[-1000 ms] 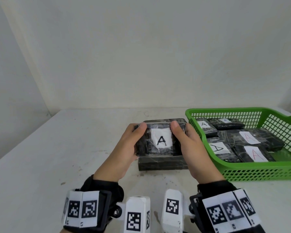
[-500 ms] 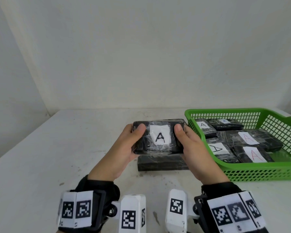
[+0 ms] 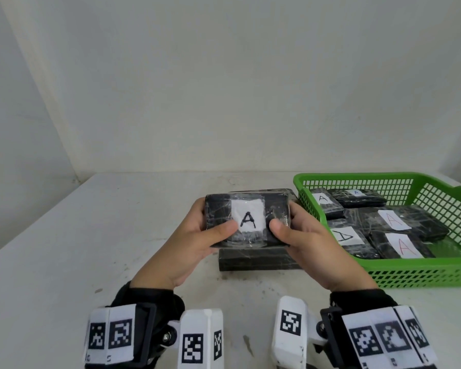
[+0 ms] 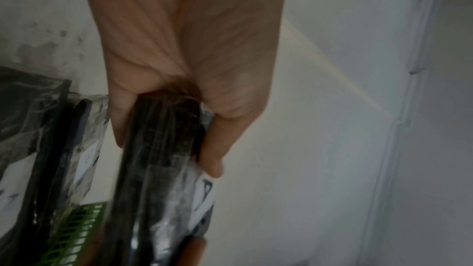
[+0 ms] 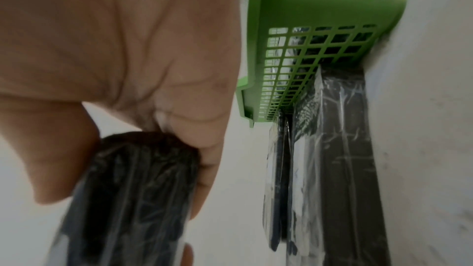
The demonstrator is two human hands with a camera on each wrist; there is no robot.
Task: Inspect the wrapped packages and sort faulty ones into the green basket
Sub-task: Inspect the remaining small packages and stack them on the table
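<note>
A black wrapped package [image 3: 248,221] with a white label marked "A" is held up above the table, tilted toward me. My left hand [image 3: 197,235] grips its left end, thumb on the front face. My right hand [image 3: 301,233] grips its right end the same way. In the left wrist view the package [image 4: 163,169] runs out from the hand's grip; in the right wrist view the package [image 5: 133,199] does too. Beneath it a stack of black packages [image 3: 258,259] lies on the table. The green basket [image 3: 410,270] sits to the right, holding several labelled packages.
The stack of packages [image 5: 340,159] lies against the basket's left wall [image 5: 302,68]. The white table [image 3: 91,249] reaches to a wall at the back and a wall on the left. Marker-tagged wrist bands sit at the bottom of the head view.
Both hands have lifted the "A" package off the stack and tipped its label toward me; the thumbs have slid lower on its face.
</note>
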